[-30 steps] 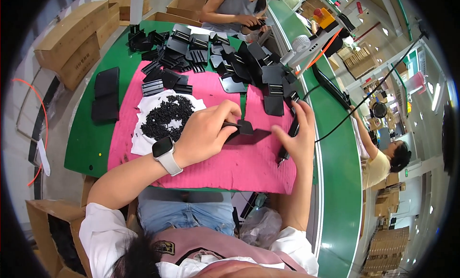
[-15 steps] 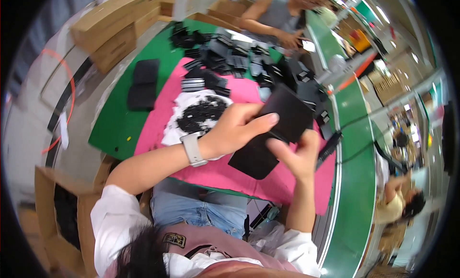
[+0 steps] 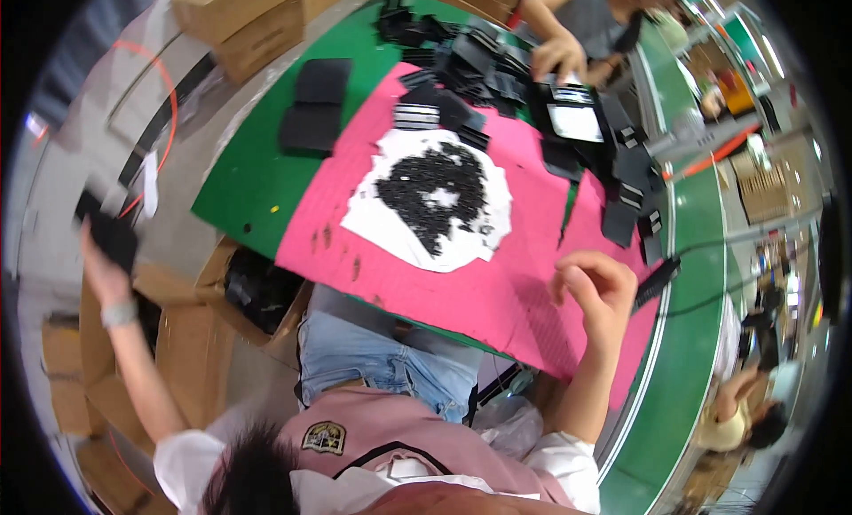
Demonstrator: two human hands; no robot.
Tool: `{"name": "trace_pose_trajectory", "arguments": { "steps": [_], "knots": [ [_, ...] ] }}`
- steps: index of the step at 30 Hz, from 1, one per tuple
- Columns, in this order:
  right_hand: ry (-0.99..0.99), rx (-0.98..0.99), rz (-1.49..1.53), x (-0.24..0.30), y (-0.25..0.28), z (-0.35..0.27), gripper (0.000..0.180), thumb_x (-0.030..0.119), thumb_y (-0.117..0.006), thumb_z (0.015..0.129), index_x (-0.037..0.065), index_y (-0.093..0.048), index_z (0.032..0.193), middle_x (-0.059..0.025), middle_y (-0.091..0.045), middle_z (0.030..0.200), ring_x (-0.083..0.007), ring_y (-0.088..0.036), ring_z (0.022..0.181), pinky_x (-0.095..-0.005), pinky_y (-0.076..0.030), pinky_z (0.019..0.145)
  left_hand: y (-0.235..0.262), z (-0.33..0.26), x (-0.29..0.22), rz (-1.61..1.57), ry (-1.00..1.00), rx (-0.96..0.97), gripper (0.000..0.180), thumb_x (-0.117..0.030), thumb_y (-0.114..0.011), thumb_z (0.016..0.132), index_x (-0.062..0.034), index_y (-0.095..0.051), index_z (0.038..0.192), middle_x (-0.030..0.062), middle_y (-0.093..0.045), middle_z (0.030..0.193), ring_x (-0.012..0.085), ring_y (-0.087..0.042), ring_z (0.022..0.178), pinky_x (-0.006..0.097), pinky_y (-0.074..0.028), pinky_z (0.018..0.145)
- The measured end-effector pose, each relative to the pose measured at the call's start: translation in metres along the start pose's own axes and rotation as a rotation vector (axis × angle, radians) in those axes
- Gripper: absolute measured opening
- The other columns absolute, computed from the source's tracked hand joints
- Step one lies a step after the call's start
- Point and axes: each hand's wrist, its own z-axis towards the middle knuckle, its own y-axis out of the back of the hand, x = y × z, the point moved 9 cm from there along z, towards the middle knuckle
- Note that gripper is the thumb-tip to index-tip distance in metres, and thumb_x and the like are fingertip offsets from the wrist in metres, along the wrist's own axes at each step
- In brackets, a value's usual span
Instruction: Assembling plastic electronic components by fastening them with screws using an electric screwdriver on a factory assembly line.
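Far out to the left, above the open cartons, my left hand (image 3: 107, 275) is closed on a flat black folding case (image 3: 114, 235), blurred by motion. My right hand (image 3: 599, 297) hovers over the right part of the pink mat (image 3: 426, 306), its fingers loosely curled and apart, with nothing in them. Many small black pieces (image 3: 417, 191) lie spread on a white sheet (image 3: 359, 209) in the middle of the mat. At the table's left, a similar black two-panel case (image 3: 311, 133) rests flat on the green surface.
Piles of black cases (image 3: 475, 58) line the far side of the table. Across it, a co-worker's hand (image 3: 557, 58) is at a black piece with a white panel (image 3: 575, 122). Open cardboard boxes (image 3: 200, 337) stand at my left, and a green conveyor (image 3: 701, 275) runs along the right.
My left hand has swung from the middle of the table out to the far left with the black case. My right hand has let go of it and stayed at the right.
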Motion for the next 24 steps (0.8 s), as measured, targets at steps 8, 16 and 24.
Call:
{"name": "trace_pose_trajectory", "arguments": {
  "steps": [8,16,24],
  "knots": [
    [0.162,-0.139,-0.438,-0.008,0.033,0.044,0.014,0.012,-0.066,0.079,-0.001,-0.067,0.082,-0.0081,-0.065,0.066,-0.0096,-0.062,0.057,-0.0239,-0.047,0.054,0.329,-0.027,0.262,-0.075,0.81,-0.689,0.06,-0.055,-0.049,0.087,-0.0097,-0.047,0.127,0.0088,-0.058,0.113,0.0234,-0.058,0.098,0.038,-0.048,0.082],
    [0.446,-0.612,-1.29,-0.015,0.043,0.156,0.054,0.034,-0.077,0.064,0.006,-0.058,0.106,-0.0146,-0.059,0.094,-0.032,-0.057,0.094,-0.0407,-0.053,0.07,0.168,0.069,0.22,-0.328,0.479,-0.288,0.037,-0.027,-0.047,0.095,-0.0015,-0.05,0.122,0.0094,-0.054,0.117,0.0219,-0.057,0.102,0.034,-0.045,0.09],
    [-0.019,-0.491,-1.295,-0.045,0.067,0.193,0.07,0.044,-0.079,0.061,0.007,-0.056,0.116,-0.0179,-0.061,0.103,-0.0342,-0.058,0.1,-0.0406,-0.053,0.079,-0.2,-0.028,-0.052,-0.56,0.175,0.221,0.024,-0.014,-0.057,0.091,0.0014,-0.059,0.109,0.0082,-0.063,0.096,0.0149,-0.061,0.086,0.027,-0.048,0.077]
  ]
}}
